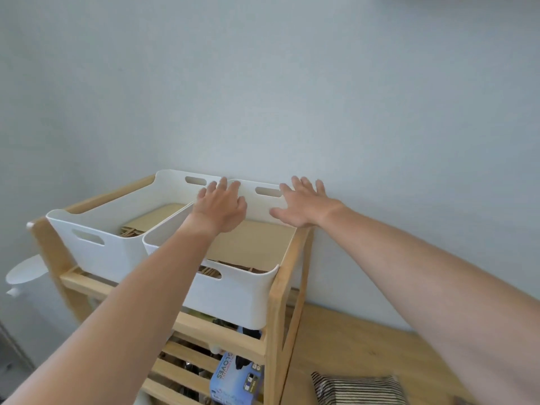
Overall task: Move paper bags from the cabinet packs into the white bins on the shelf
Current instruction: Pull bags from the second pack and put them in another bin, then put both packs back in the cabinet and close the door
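Two white bins stand side by side on the top level of a wooden shelf [276, 290]. The left bin [99, 247] holds flat brown paper bags [155, 219]. The right bin [233, 296] holds a stack of brown paper bags [251, 244] with twisted handles toward me. My left hand [222, 204] hovers over the far end of the right bin, fingers spread, holding nothing. My right hand [304, 204] is spread flat by the bin's far right corner near the wall, also holding nothing.
A blue box of gloves [236, 378] sits on the slatted lower shelf. A striped cloth [356, 388] lies on the wooden floor to the right. A white round object [26, 270] stands left of the shelf. The grey wall is right behind the bins.
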The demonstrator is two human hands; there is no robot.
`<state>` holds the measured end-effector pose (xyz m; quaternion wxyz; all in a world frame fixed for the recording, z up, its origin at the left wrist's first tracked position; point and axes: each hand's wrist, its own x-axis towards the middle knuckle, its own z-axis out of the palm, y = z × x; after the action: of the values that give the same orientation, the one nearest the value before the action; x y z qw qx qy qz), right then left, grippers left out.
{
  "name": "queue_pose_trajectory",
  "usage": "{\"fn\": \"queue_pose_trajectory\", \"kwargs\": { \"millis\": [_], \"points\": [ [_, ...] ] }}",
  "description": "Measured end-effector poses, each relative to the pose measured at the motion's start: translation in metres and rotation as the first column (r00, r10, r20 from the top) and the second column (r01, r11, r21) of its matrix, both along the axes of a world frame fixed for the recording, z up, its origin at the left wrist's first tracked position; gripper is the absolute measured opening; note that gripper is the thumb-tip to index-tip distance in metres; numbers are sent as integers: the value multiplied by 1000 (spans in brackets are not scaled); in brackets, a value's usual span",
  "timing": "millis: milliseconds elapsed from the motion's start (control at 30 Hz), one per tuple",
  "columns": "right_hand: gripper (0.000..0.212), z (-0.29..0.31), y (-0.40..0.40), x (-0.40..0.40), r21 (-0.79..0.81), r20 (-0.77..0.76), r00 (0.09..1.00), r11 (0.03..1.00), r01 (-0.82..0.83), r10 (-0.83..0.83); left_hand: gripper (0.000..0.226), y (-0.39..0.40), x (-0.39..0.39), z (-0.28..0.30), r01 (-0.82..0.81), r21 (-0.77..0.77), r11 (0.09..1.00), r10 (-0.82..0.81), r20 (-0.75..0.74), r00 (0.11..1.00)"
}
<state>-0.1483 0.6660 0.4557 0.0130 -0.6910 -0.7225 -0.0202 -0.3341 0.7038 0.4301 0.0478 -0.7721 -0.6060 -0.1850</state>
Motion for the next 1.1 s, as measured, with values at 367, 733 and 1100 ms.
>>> {"fn": "queue_pose_trajectory", "kwargs": {
  "millis": [367, 733, 1100],
  "points": [
    [77, -33, -75, 127, -29, -45, 949, 950, 310, -311, 39, -55, 148, -4, 296, -90, 951, -296, 18, 955],
    [77, -127, -155, 195, -190, -50, 883, 872, 451, -467, 59, -126, 237, -119, 349, -197, 916, -368, -65, 928],
    [86, -313, -308, 144, -563, -312, 740, 743, 362, -596, 75, -267, 198, -300, 73, -719, 692, 96, 191, 977]
  ]
}}
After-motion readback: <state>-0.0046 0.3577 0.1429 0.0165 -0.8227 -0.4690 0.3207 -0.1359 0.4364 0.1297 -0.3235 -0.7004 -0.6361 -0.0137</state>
